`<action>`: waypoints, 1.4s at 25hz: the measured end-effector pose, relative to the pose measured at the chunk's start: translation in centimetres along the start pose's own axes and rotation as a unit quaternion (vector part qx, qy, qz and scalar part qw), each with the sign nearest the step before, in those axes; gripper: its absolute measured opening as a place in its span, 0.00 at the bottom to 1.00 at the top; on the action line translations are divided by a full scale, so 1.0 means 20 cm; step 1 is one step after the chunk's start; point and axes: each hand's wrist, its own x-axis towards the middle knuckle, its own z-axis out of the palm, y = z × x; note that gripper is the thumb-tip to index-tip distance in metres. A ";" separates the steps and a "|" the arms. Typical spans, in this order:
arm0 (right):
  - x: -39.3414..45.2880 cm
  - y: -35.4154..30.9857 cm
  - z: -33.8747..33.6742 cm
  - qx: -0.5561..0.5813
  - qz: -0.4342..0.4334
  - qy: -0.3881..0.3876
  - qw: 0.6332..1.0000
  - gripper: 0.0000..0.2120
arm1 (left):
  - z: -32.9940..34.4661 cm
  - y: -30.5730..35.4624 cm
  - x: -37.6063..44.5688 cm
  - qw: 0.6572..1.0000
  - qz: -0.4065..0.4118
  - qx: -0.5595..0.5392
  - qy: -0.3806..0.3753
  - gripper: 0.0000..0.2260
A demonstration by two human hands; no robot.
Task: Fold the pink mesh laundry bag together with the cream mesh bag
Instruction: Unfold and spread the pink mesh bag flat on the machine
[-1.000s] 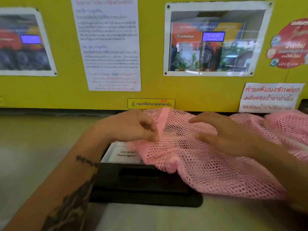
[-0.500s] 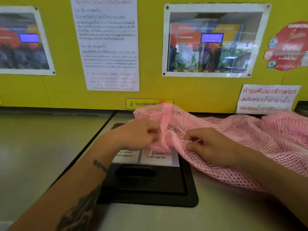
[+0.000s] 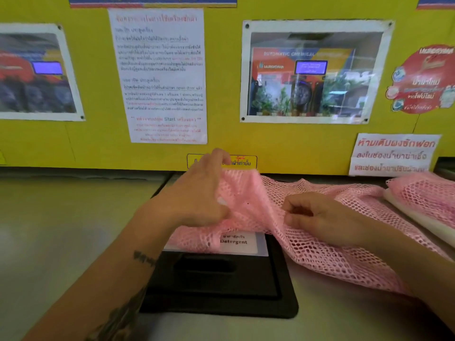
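The pink mesh laundry bag [image 3: 320, 252] lies spread over the machine top, from the black detergent lid out to the right edge. My left hand [image 3: 197, 193] grips its left end and holds that end raised near the yellow wall. My right hand [image 3: 317, 217] pinches the mesh a little to the right, fingers curled into the fabric. At the far right a cream edge [image 3: 418, 217] shows under a folded pink mesh piece [image 3: 428, 195]; I cannot tell whether it is the cream mesh bag.
A black detergent lid [image 3: 221, 286] with a white "Detergent" label [image 3: 234, 239] lies under the bag's left end. The yellow wall [image 3: 98, 148] with posters and notices stands right behind. Grey machine top [image 3: 61, 230] stretches to the left.
My left hand has lifted the bag's left end up and back toward the wall. My right hand went from flat on the mesh to pinching it. The detergent label became uncovered.
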 end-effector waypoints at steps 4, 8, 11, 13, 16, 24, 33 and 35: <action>-0.01 0.05 -0.04 -0.049 0.033 0.005 0.998 0.09 | 0.02 -0.13 0.04 0.998 -0.033 0.046 -0.004 0.23; -0.02 0.06 -0.07 -0.015 0.045 0.035 0.998 0.14 | -0.02 -0.19 0.06 0.999 -0.029 0.011 0.028 0.12; -0.01 0.12 -0.05 -0.080 0.054 0.049 0.994 0.15 | -0.04 -0.21 0.06 0.999 -0.039 -0.033 -0.010 0.14; 0.01 0.17 -0.03 -0.164 0.070 -0.030 0.983 0.22 | -0.06 -0.18 0.05 0.991 -0.040 -0.115 -0.053 0.15; 0.02 0.20 -0.04 -0.222 0.099 -0.080 0.967 0.24 | -0.07 -0.14 0.03 0.968 -0.039 -0.234 -0.077 0.11; 0.00 0.15 -0.08 -0.140 0.044 0.105 0.984 0.19 | -0.02 -0.12 0.06 0.983 -0.049 -0.172 -0.052 0.08; -0.06 -0.06 -0.07 -0.114 0.045 -0.244 0.962 0.41 | 0.18 -0.17 0.11 0.945 -0.180 0.109 -0.249 0.49; -0.08 -0.06 -0.14 -0.012 0.056 -0.197 0.979 0.32 | 0.08 -0.16 0.08 0.954 -0.133 0.092 -0.251 0.39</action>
